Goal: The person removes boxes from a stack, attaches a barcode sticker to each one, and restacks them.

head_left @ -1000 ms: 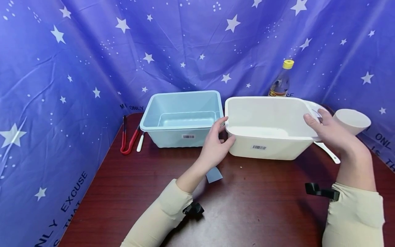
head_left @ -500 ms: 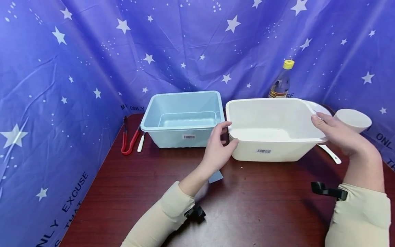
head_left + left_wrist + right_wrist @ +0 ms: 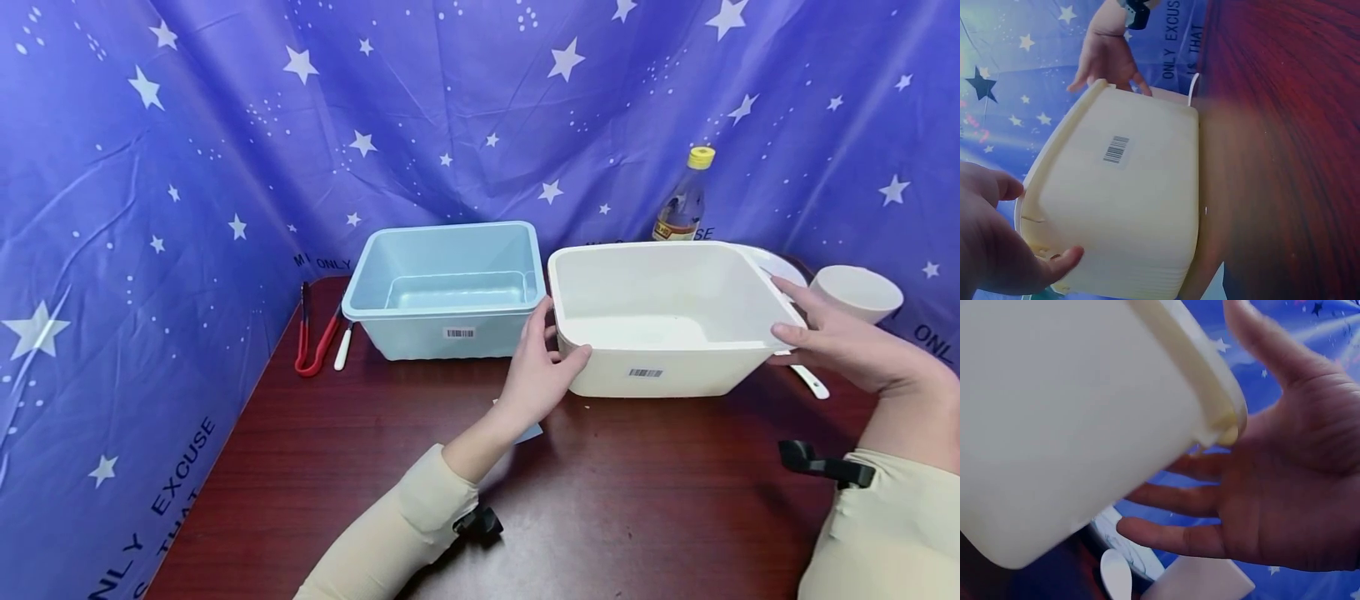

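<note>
A white plastic bin (image 3: 675,375) with a barcode label stands on the right half of the table. My left hand (image 3: 536,375) grips its left front corner, thumb on the front wall and fingers round the side. In the left wrist view the left thumb (image 3: 1063,265) presses low against the bin (image 3: 1129,187). My right hand (image 3: 847,337) is at the right end, thumb near the rim. The right wrist view shows that hand (image 3: 1285,481) spread, its fingers straight beside the bin (image 3: 1072,412). A light blue bin (image 3: 405,337) stands just left of the white one.
Red-handled tongs (image 3: 318,350) and a white-handled utensil (image 3: 342,348) lie left of the blue bin. Behind the white bin are a yellow-capped bottle (image 3: 682,204) and a white plate (image 3: 780,265). A white cup (image 3: 855,292), a white handle (image 3: 810,383) and a blue-grey card (image 3: 531,433) also show.
The white bin has come slightly nearer and turned squarer to me, with the left hand following it. My right hand has slid outward and lower, its fingers spreading from the rim.
</note>
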Demonstrator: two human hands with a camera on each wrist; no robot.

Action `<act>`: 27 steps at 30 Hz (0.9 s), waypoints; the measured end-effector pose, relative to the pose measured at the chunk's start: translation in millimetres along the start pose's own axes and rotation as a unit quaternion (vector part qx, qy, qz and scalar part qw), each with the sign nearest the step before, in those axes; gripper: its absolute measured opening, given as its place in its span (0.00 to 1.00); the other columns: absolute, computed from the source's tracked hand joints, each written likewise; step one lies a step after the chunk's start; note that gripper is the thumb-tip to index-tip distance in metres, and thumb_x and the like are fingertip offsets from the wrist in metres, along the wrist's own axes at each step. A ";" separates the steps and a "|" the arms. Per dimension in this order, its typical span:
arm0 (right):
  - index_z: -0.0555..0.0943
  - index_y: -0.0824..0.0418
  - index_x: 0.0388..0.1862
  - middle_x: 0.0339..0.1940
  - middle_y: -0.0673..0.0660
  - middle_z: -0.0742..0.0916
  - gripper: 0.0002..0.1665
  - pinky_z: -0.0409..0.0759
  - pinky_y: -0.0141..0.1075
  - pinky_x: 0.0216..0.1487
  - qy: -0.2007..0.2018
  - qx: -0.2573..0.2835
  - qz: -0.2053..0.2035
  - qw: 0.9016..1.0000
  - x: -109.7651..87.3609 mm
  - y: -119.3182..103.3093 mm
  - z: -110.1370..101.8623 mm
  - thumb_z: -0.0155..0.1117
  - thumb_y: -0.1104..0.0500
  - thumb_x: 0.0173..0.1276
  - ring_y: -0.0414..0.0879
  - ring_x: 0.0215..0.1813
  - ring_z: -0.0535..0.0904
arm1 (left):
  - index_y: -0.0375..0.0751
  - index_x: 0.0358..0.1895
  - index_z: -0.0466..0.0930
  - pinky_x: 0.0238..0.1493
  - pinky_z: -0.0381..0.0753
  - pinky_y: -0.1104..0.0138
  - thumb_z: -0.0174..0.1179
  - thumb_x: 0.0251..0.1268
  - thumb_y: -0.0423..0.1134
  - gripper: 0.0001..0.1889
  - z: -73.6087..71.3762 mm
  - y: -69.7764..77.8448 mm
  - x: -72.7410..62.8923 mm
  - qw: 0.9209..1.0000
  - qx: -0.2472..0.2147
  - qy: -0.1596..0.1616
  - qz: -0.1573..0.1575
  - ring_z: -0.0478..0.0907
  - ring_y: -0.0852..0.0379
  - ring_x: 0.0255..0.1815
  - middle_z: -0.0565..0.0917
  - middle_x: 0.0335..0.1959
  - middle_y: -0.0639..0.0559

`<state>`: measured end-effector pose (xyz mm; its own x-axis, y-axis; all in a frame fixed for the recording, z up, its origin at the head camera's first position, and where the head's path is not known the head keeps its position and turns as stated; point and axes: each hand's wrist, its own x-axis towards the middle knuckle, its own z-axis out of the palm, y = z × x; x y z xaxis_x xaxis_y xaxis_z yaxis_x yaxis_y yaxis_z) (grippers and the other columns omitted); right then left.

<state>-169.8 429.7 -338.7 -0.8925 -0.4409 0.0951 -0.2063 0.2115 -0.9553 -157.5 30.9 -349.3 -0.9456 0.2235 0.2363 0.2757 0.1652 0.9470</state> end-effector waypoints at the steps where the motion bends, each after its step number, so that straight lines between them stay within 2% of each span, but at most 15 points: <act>1: 0.40 0.53 0.84 0.60 0.46 0.74 0.44 0.86 0.39 0.43 -0.004 0.000 -0.004 1.000 -1.6 2.0 0.0 0.47 0.70 0.79 0.40 0.51 0.82 | 0.41 0.80 0.52 0.51 0.81 0.67 0.68 0.65 0.39 0.44 -0.2 0.1 -0.2 1.000 -0.001 0.000 -0.003 0.73 0.52 0.65 0.61 0.76 0.49; 4: 0.39 0.49 0.84 0.59 0.46 0.74 0.50 0.85 0.37 0.43 0.000 -0.030 0.001 1.000 -5.2 4.6 1.2 0.52 0.73 0.75 0.40 0.50 0.81 | 0.40 0.80 0.54 0.49 0.82 0.69 0.72 0.62 0.40 0.47 -0.8 1.0 -0.3 1.000 -0.006 0.002 -0.006 0.76 0.54 0.60 0.62 0.76 0.49; 7: 0.39 0.48 0.84 0.59 0.47 0.74 0.54 0.83 0.33 0.45 0.016 -0.073 0.015 0.997 -6.1 3.5 2.6 0.55 0.75 0.72 0.40 0.50 0.81 | 0.41 0.79 0.57 0.46 0.82 0.69 0.75 0.58 0.42 0.48 -0.4 0.8 0.1 1.000 0.002 -0.001 -0.014 0.78 0.57 0.53 0.67 0.71 0.48; 10: 0.39 0.48 0.85 0.60 0.47 0.74 0.57 0.80 0.30 0.46 0.025 -0.099 0.021 0.995 -6.5 2.1 4.0 0.57 0.76 0.69 0.39 0.50 0.80 | 0.45 0.80 0.57 0.49 0.81 0.65 0.77 0.55 0.46 0.51 0.4 0.0 0.0 1.000 0.019 -0.006 -0.021 0.77 0.57 0.51 0.71 0.65 0.48; 12: 0.42 0.50 0.84 0.60 0.49 0.75 0.55 0.81 0.32 0.46 0.017 -0.091 0.018 0.996 -6.9 3.0 4.3 0.56 0.77 0.68 0.40 0.50 0.80 | 0.47 0.81 0.54 0.55 0.78 0.59 0.77 0.55 0.47 0.52 0.9 -1.5 -0.2 0.999 0.027 -0.013 -0.022 0.75 0.54 0.56 0.71 0.66 0.47; 15: 0.44 0.50 0.82 0.61 0.46 0.75 0.52 0.84 0.38 0.46 -0.002 -0.067 0.025 0.997 -6.8 6.2 4.3 0.56 0.77 0.69 0.38 0.52 0.80 | 0.49 0.82 0.47 0.66 0.71 0.53 0.74 0.58 0.47 0.54 1.1 -3.9 -0.2 0.999 0.009 -0.027 -0.026 0.70 0.48 0.68 0.65 0.74 0.48; 18: 0.42 0.47 0.81 0.64 0.46 0.69 0.50 0.86 0.44 0.45 -0.017 -0.049 0.038 0.998 -3.3 9.7 4.3 0.55 0.74 0.72 0.36 0.54 0.79 | 0.50 0.82 0.41 0.73 0.62 0.55 0.72 0.62 0.45 0.54 1.8 -6.1 0.9 0.998 -0.030 -0.041 -0.034 0.61 0.48 0.75 0.58 0.79 0.49; 22: 0.32 0.41 0.83 0.68 0.52 0.60 0.57 0.86 0.47 0.43 -0.020 -0.045 0.050 0.998 0.6 10.3 4.8 0.56 0.70 0.75 0.34 0.55 0.77 | 0.51 0.83 0.37 0.75 0.56 0.62 0.71 0.63 0.43 0.55 2.6 -7.7 2.5 0.996 -0.061 -0.049 -0.035 0.56 0.56 0.77 0.57 0.80 0.52; 24: 0.29 0.39 0.83 0.69 0.56 0.57 0.58 0.86 0.48 0.43 -0.022 -0.043 0.054 0.997 -0.1 8.4 5.2 0.55 0.70 0.75 0.33 0.56 0.77 | 0.51 0.83 0.36 0.75 0.55 0.63 0.70 0.64 0.42 0.55 3.0 -8.3 2.8 0.996 -0.067 -0.051 -0.036 0.55 0.58 0.78 0.57 0.80 0.52; 27: 0.29 0.36 0.82 0.70 0.54 0.56 0.57 0.85 0.51 0.44 -0.022 -0.041 0.072 0.996 -3.5 5.4 5.4 0.54 0.69 0.76 0.34 0.56 0.77 | 0.51 0.83 0.35 0.75 0.54 0.63 0.70 0.64 0.41 0.55 3.5 -7.7 2.2 0.994 -0.081 -0.056 -0.040 0.52 0.59 0.78 0.54 0.81 0.53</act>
<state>-165.6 427.6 -345.7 -0.8976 -0.4374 -0.0556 -0.1108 0.3457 -0.9318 -161.1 33.4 -356.8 -0.9361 0.3220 0.1416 0.1601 0.0316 0.9866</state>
